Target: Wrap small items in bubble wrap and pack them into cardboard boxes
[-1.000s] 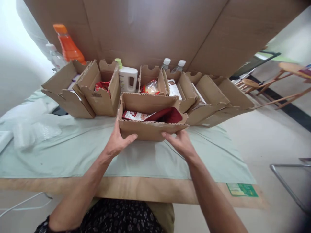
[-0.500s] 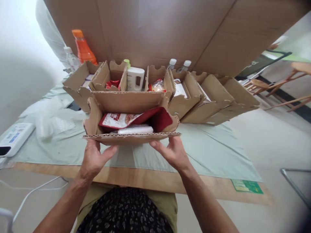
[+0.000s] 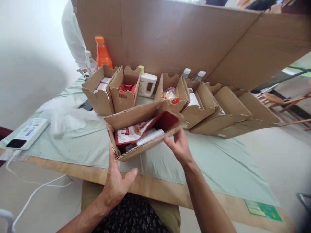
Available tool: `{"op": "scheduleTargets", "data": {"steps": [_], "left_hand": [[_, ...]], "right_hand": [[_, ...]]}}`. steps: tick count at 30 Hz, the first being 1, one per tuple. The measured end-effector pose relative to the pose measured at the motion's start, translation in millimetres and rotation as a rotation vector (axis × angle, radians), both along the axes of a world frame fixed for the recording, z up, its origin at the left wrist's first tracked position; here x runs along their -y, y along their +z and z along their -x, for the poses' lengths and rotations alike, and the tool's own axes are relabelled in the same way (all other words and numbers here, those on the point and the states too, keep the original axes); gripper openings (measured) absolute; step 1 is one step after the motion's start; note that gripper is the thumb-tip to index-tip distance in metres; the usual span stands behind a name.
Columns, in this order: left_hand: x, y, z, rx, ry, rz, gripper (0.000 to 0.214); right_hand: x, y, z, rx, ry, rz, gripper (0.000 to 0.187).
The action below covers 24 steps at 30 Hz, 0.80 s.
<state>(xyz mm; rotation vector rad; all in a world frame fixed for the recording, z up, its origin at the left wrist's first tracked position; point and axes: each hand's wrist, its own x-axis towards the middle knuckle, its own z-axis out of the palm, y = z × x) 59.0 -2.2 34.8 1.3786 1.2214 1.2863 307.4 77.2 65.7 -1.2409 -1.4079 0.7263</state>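
Observation:
An open cardboard box (image 3: 141,153) is held between my hands, turned at an angle over the cloth. Inside lie a red and white food pouch (image 3: 128,134) and a white, plastic-wrapped item (image 3: 150,137). My left hand (image 3: 118,183) supports the box's left end, fingers along its outside and thumb spread away from the cardboard. At the right end, my right hand (image 3: 178,147) grips the near wall, with its thumb on the front and some fingers hidden behind.
Several cardboard boxes stand in a row behind, including one box (image 3: 123,105) with red packaging. A white jug (image 3: 147,84) sits in the row's gap. An orange bottle (image 3: 103,55) stands at back left. Bubble wrap (image 3: 66,119) and a white device (image 3: 29,132) lie left.
The held box has swung from nearly square-on to slanted, its left end now nearer me. My left thumb has come away from the front wall. The view has shifted.

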Motion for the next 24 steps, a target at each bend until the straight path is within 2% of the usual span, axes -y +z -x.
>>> {"op": "scheduleTargets", "data": {"steps": [3,6,12,18,24], "left_hand": [[0.5,-1.9,-0.7,0.007,0.002,-0.003,0.103],[-0.9,-4.8,-5.4,-0.034,0.003,-0.033,0.100],[-9.9,-5.2,-7.0,-0.048,0.025,-0.064,0.098],[-17.9,-2.6,-17.3,-0.040,0.012,-0.067,0.098],[-19.3,-4.9,-17.7,-0.049,0.053,-0.075,0.095]], "right_hand": [[-42.4,-0.1,21.0,-0.051,0.044,-0.030,0.093],[-60.6,-5.4,32.3,-0.049,0.005,-0.074,0.102],[-76.6,-8.1,43.6,0.038,-0.059,-0.137,0.101],[-83.8,-12.0,40.1,0.015,-0.122,-0.185,0.098],[-80.5,-10.1,45.7,0.203,-0.115,-0.103,0.093]]}}
